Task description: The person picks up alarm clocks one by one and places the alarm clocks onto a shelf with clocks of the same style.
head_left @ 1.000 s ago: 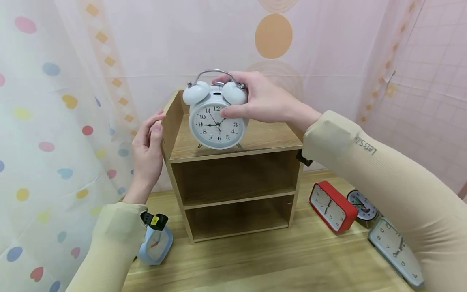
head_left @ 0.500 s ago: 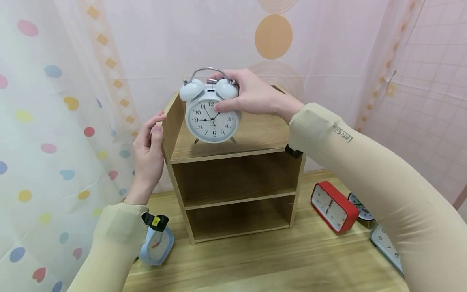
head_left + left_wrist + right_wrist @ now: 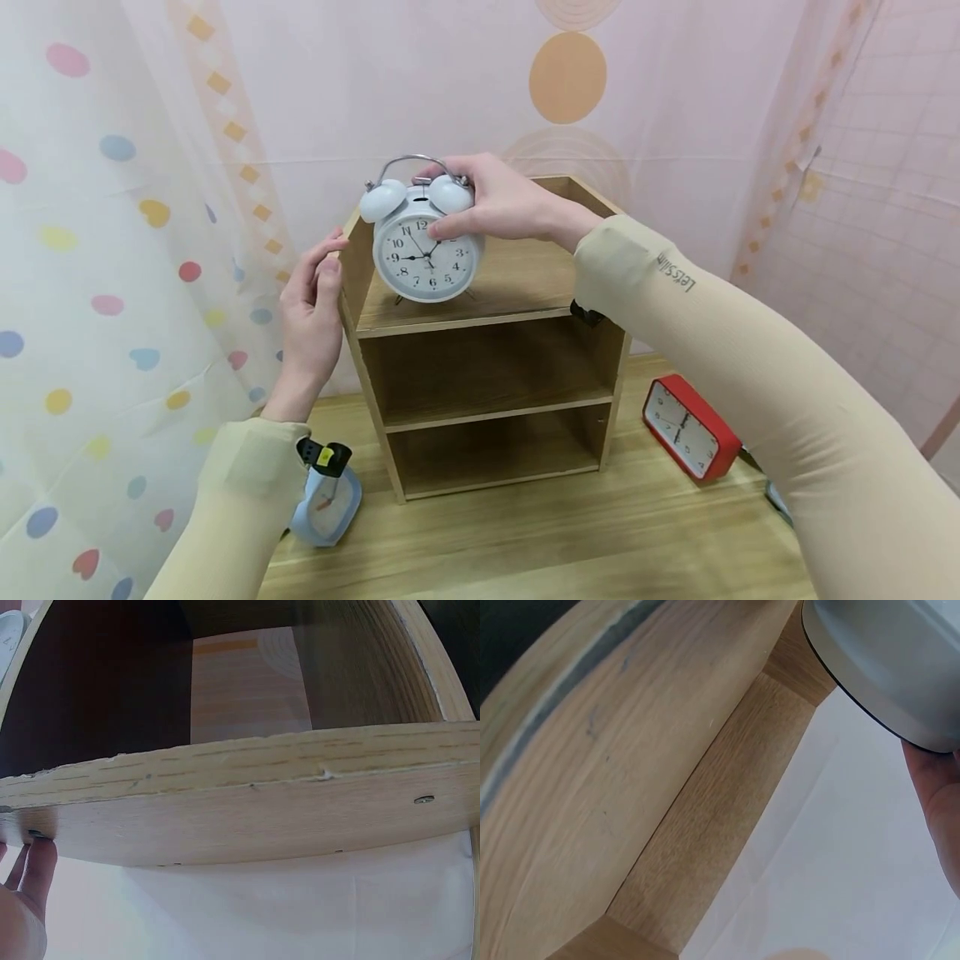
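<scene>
A white twin-bell alarm clock (image 3: pixel 427 271) is upright at the left of the top shelf (image 3: pixel 525 275) of a small wooden shelf unit. My right hand (image 3: pixel 498 200) grips it from the right, thumb across the dial and fingers behind. In the right wrist view the clock's rounded side (image 3: pixel 900 667) shows at the upper right, with part of the hand beneath it. My left hand (image 3: pixel 311 317) touches the left side panel (image 3: pixel 358 267) near its top. From the left wrist view, its fingertips (image 3: pixel 39 862) rest against the panel's outer face.
A light blue clock (image 3: pixel 327 508) stands on the wooden table (image 3: pixel 510 533) left of the unit. To the right is a red rectangular clock (image 3: pixel 688 427); other clocks there are mostly hidden by my right sleeve (image 3: pixel 720 350). A patterned curtain (image 3: pixel 450 83) hangs behind.
My right hand has moved left with the white alarm clock, toward the left side panel. The left hand has stayed at the panel.
</scene>
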A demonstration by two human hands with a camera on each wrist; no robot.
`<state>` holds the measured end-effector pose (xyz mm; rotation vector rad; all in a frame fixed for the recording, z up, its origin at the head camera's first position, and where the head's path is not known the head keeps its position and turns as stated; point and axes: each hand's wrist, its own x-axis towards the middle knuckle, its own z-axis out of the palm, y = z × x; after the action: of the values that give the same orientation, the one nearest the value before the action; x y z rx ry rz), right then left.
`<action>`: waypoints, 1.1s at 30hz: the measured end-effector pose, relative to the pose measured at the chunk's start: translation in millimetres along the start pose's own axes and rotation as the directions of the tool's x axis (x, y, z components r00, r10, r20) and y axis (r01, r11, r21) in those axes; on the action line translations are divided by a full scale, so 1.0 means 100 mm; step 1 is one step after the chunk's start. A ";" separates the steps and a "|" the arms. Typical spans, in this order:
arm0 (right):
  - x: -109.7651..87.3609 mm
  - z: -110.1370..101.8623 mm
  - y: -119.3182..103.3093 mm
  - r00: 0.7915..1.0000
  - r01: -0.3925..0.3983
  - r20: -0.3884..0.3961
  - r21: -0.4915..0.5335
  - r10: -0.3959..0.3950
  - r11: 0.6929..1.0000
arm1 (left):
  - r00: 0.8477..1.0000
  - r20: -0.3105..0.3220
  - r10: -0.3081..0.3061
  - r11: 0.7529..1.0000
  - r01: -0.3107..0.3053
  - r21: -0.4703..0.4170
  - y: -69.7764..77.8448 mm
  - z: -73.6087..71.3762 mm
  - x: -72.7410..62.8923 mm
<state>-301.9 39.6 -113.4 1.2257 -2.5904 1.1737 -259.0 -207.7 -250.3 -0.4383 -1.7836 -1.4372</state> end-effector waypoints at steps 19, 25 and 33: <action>0.09 0.06 0.09 0.999 -0.045 0.009 0.068 0.045 0.997 | 1.000 0.002 0.000 1.000 0.000 -0.018 0.02 0.02 0.00; 0.09 0.04 0.09 0.999 -0.048 0.002 0.062 0.048 0.997 | 1.000 0.002 -0.006 1.000 0.006 -0.007 0.04 0.01 0.01; 0.08 0.06 0.07 0.998 -0.056 -0.032 0.010 0.057 0.998 | 1.000 -0.011 0.001 1.000 -0.001 -0.024 0.03 0.01 0.01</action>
<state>-310.4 32.9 -118.9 1.1327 -2.6158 1.2065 -257.6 -206.4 -247.7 -0.4432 -1.7587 -1.4589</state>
